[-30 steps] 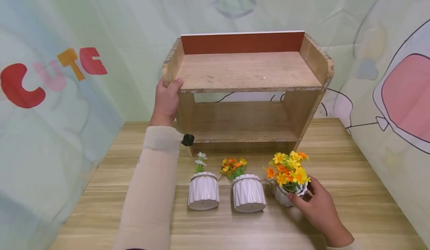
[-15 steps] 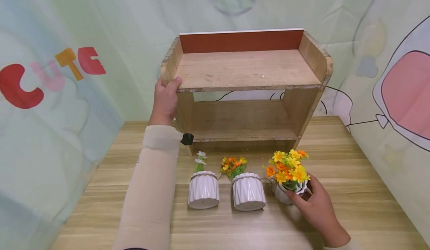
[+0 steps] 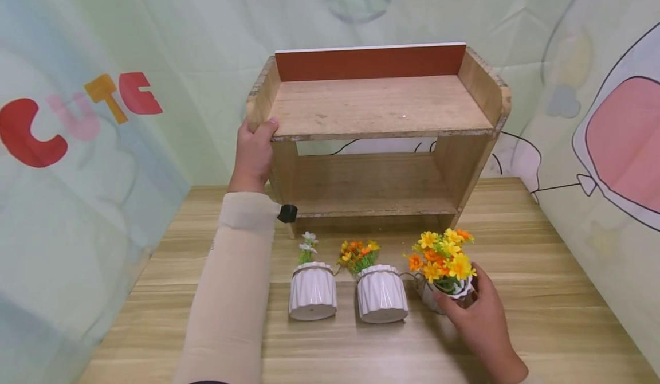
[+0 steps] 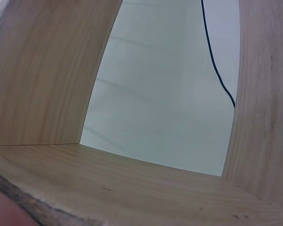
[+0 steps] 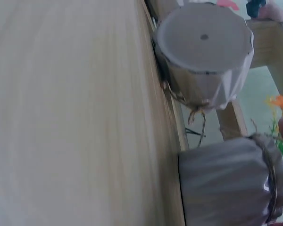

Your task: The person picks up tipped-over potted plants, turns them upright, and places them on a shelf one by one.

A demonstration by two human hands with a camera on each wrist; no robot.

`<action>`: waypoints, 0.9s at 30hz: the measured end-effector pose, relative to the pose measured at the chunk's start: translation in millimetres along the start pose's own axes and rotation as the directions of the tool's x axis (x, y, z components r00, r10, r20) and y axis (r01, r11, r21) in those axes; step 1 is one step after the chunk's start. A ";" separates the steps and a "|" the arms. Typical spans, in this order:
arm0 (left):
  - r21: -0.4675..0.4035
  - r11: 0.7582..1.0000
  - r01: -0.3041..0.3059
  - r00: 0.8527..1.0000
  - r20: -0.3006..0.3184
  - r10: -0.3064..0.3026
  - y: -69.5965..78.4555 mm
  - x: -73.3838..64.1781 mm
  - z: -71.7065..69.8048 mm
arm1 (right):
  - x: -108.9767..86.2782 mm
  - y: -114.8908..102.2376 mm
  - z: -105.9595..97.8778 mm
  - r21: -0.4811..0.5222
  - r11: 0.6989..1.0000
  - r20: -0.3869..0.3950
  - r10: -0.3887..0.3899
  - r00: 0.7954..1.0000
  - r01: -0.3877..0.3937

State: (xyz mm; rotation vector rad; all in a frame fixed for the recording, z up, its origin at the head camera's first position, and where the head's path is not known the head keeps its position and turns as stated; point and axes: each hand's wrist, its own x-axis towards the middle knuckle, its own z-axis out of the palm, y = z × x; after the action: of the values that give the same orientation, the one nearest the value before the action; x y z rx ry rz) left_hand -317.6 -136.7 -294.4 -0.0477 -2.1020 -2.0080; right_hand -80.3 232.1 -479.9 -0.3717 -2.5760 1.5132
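In the head view my left hand [image 3: 254,155] grips the front left corner of a small wooden shelf [image 3: 381,109], thumb on the upper board. My right hand [image 3: 484,318] holds a white fluted flowerpot [image 3: 430,298] by its rim, thumb at the near side and fingers round the right. Yellow and orange flowers [image 3: 444,258] stand up out of this pot. The right wrist view shows the same pot [image 5: 226,183] on the tabletop. To its left, a pot with orange flowers [image 3: 382,295] and one with white flowers [image 3: 312,292] lie tipped, bases toward me.
Twine [image 3: 407,275] runs round the pots near their rims. The shelf stands behind them on a wood-grain table [image 3: 170,309]. Printed cloth [image 3: 206,40] hangs behind and at both sides. My left forearm [image 3: 227,298] crosses the table left of the pots.
My right hand has shifted slightly to the left round the pot's rim. The left hand keeps its grip on the shelf, and the tipped pots stay put.
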 end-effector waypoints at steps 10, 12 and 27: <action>-0.013 1.000 -0.004 1.000 -0.005 0.004 0.9 -1.4 1.6 | -7.0 -6.0 13.5 0.136 0.991 -0.097 0.030 0.995 -0.017; -0.012 1.000 -0.009 1.000 -0.003 0.009 0.3 -0.8 1.5 | -7.0 -6.6 17.2 0.152 0.988 -0.124 0.025 0.992 -0.006; -0.006 1.000 0.017 1.000 -0.003 -0.018 0.8 -0.3 1.0 | -9.3 -9.7 39.3 0.278 0.960 -0.241 0.039 0.970 0.031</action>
State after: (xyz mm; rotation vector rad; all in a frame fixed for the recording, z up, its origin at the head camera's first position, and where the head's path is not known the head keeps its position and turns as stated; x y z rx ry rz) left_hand -317.2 -135.7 -293.7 -0.0276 -2.1021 -2.0229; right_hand -82.0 191.9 -490.5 -0.4933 -2.1399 1.6853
